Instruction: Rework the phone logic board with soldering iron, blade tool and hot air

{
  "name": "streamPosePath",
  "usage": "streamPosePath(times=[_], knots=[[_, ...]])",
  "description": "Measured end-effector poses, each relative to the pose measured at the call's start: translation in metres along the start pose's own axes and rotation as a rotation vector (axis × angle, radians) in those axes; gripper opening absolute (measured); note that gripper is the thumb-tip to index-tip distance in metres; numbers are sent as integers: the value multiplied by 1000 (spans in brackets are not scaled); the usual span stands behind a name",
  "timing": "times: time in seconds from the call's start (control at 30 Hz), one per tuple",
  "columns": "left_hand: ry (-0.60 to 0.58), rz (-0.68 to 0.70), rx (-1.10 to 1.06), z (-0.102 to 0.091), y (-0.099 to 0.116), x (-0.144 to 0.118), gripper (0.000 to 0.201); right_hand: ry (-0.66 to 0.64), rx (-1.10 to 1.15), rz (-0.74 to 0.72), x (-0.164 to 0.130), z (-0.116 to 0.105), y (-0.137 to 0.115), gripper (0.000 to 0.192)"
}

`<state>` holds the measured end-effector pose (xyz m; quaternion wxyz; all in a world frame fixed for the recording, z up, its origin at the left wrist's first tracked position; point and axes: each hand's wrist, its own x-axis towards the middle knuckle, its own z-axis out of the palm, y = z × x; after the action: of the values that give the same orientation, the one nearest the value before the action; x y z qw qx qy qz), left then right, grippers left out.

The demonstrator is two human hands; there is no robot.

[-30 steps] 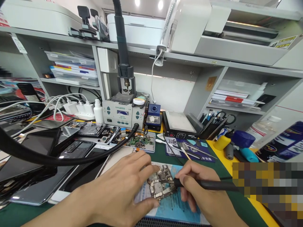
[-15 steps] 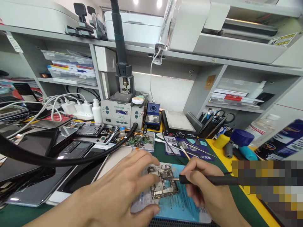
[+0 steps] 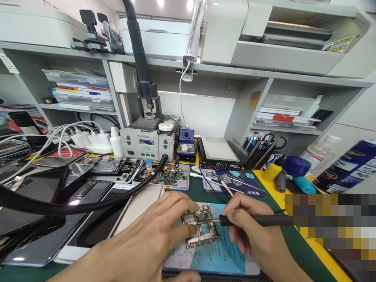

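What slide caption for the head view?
Right hand holds a black-handled tool to a circuit board on a blue pad, left hand at the board.

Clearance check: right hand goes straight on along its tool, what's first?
Likely the circuit board: the tip of the black-handled tool appears over it, contact unclear. The left hand is just beyond.

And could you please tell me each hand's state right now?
Left hand: open, touching the circuit board.
Right hand: closed, holding the black-handled tool.
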<state>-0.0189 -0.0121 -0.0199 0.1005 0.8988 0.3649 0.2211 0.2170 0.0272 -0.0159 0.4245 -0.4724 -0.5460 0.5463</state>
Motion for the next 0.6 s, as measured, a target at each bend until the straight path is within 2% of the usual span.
streamPosePath(times=[0.17,0.33,0.6], knots=[[143,7,-40,0,-2,0,39,19,29,4,0,-2,-2,22],[366,-38,-81,1,-14,5,15,13,69,-3,2,-4,-5,23],[440,-205,-232,-5,-38,5,9,-72,109,-26,9,-7,0,22]])
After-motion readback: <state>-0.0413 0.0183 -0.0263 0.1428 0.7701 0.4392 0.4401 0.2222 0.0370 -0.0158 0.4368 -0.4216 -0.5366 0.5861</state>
